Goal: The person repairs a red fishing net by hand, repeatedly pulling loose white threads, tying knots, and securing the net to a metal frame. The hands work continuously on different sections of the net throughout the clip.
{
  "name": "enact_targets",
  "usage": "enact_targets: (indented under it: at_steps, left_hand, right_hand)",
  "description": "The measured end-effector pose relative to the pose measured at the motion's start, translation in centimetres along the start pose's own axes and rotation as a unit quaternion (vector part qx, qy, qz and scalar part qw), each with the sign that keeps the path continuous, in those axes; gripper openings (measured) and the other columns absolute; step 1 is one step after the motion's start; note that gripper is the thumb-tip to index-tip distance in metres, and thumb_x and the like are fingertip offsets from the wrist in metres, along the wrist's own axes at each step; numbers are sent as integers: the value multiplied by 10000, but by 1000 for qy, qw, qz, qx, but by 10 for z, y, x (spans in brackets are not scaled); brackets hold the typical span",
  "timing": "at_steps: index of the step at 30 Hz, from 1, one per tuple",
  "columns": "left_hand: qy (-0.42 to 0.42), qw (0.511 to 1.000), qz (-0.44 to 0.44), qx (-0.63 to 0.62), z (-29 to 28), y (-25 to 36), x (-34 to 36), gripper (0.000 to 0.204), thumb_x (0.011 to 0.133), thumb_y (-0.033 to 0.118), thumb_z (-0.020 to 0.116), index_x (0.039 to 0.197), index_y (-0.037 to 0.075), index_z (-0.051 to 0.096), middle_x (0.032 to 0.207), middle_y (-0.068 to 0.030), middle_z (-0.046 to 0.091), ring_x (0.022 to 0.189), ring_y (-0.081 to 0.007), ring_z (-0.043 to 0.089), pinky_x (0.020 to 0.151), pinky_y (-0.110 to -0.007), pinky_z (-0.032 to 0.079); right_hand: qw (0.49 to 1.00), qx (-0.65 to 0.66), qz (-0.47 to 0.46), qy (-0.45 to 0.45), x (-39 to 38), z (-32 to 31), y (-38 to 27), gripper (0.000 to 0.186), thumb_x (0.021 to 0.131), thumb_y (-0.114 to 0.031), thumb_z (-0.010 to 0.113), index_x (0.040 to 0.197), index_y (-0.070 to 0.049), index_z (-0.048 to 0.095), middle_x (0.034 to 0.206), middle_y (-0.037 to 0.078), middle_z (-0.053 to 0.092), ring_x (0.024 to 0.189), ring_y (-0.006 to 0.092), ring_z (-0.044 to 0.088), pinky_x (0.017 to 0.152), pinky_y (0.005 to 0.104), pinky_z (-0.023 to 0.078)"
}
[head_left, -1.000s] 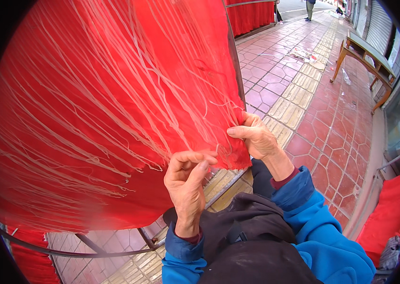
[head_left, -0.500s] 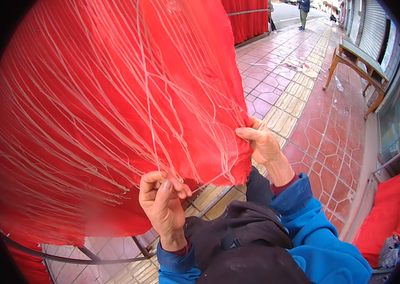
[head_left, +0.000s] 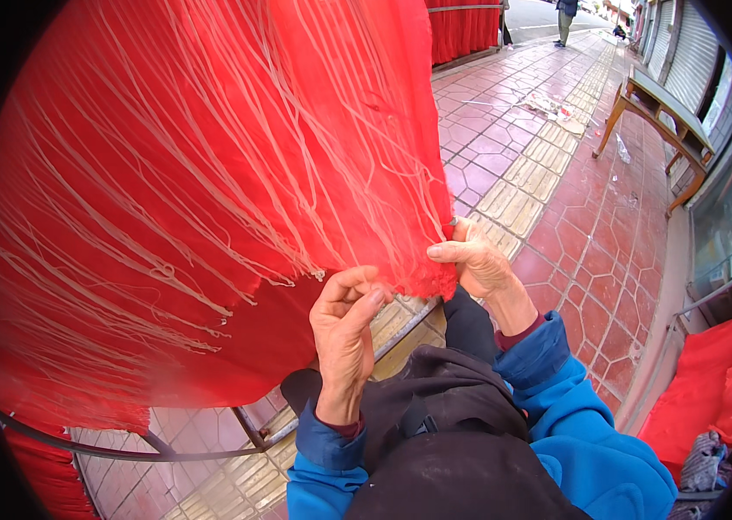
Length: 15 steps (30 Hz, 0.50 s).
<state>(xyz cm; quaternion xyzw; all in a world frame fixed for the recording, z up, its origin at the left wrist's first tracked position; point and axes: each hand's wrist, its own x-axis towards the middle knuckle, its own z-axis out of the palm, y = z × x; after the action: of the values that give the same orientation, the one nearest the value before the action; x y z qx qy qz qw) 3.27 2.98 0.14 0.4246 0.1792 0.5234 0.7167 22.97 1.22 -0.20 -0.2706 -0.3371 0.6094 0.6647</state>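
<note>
A big sheet of red cloth (head_left: pixel 284 217) hangs in front of me. Many long pale strings (head_left: pixel 297 130) run down its face, ending in loose, partly knotted ends near the ragged lower edge. My right hand (head_left: pixel 480 264) pinches the cloth's right edge between thumb and fingers, the thumb lying on top. Close beside it, my left hand (head_left: pixel 344 325) has thumb and fingertips closed at the frayed bottom edge. Between the two hands the cloth bunches up. Whether a string is also in my left fingertips is too small to tell.
A curved metal bar (head_left: pixel 167 455) shows under the cloth at lower left. At right stands a wooden table (head_left: pixel 665 113) near shutters. More red cloth (head_left: pixel 712 373) lies at lower right. Litter (head_left: pixel 548 106) is on the tiled pavement; a person (head_left: pixel 563 22) stands far off.
My left hand has moved right and upward along the lower edge, closer to my right hand. The cloth's lower right corner has risen and bunched. My right hand has barely shifted.
</note>
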Motion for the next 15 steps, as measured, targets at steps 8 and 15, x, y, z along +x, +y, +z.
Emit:
enact_targets:
  at_steps: [8, 15]
  left_hand:
    - [57, 997, 6, 49, -2, -33, -4, 133, 842, -44, 621, 972, -17, 613, 874, -86, 657, 850, -140, 621, 829, -266, 472]
    - [41, 998, 53, -10, -5, -25, -7, 123, 884, -16, 567, 1005, -27, 583, 818, -114, 644, 801, -186, 625, 821, -319, 489]
  right_hand:
    - [998, -22, 20, 53, -15, -9, 20, 253, 767, -22, 714, 1012, 25, 670, 951, 95, 689, 806, 133, 650, 759, 261, 518]
    - [994, 56, -35, 87, -16, -23, 21, 230, 815, -21, 671, 1040, 25, 652, 995, 99, 686, 852, 138, 660, 791, 279, 530]
